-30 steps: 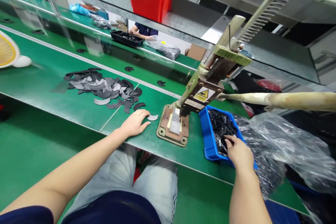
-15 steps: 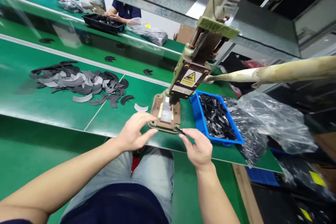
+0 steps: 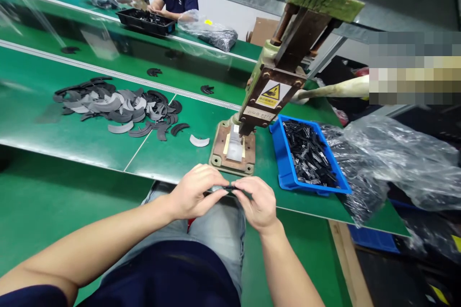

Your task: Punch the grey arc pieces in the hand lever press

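Observation:
My left hand (image 3: 198, 191) and my right hand (image 3: 257, 201) meet in front of the table edge, closed in a pinch on one small black plastic piece (image 3: 229, 187). Fingers cover most of that piece, so its full shape is hidden. Just beyond the hands stands a hand press (image 3: 268, 91) with a warning label; on its base (image 3: 232, 165) lies a flat metal fixture (image 3: 235, 152). Left of the base rests a single grey curved piece (image 3: 199, 141). A blue bin (image 3: 284, 180) to the right holds many small black parts (image 3: 309, 156).
A heap of grey and black curved pieces (image 3: 118, 105) lies on the green table at left. The press lever (image 3: 334, 90) reaches out to the right. Clear plastic bags (image 3: 406, 163) sit beyond the bin. Across the bench, a person (image 3: 176, 0) works at a black tray (image 3: 144, 24).
My right hand has moved left with the black piece, away from beside the press base. My left hand has come down and right and now pinches the piece too. The view has shifted slightly.

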Demonstrator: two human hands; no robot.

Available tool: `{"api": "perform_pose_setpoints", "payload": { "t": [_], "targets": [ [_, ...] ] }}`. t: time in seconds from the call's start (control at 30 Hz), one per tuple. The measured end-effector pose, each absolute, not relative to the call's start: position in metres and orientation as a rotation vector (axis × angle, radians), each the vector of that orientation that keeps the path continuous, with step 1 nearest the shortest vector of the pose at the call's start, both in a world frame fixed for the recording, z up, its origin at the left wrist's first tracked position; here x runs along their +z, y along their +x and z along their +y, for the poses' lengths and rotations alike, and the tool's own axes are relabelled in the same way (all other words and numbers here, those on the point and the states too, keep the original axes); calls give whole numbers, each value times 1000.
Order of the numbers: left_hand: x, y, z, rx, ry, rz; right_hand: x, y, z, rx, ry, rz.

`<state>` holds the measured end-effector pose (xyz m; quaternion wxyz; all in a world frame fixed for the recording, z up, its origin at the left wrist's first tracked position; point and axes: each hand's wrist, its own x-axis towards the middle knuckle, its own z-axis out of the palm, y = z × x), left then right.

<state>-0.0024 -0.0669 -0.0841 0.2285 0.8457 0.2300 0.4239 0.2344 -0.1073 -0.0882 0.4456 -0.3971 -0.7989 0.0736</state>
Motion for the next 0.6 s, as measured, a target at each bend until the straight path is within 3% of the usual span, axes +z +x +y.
{"api": "perform_pose_setpoints", "payload": {
  "t": [0.37, 0.47, 0.6],
  "targets": [
    [-81, -2, -24, 1163, 2450, 665, -61, 249, -90, 93, -1103, -1956],
    [-85, 3, 17, 1183, 2427, 858, -22, 277, -65, -55, -1131, -1669],
    [-90, 17, 64, 1006, 2564, 971, 66, 301, -30, -97, -707, -1339]
  ]
}}
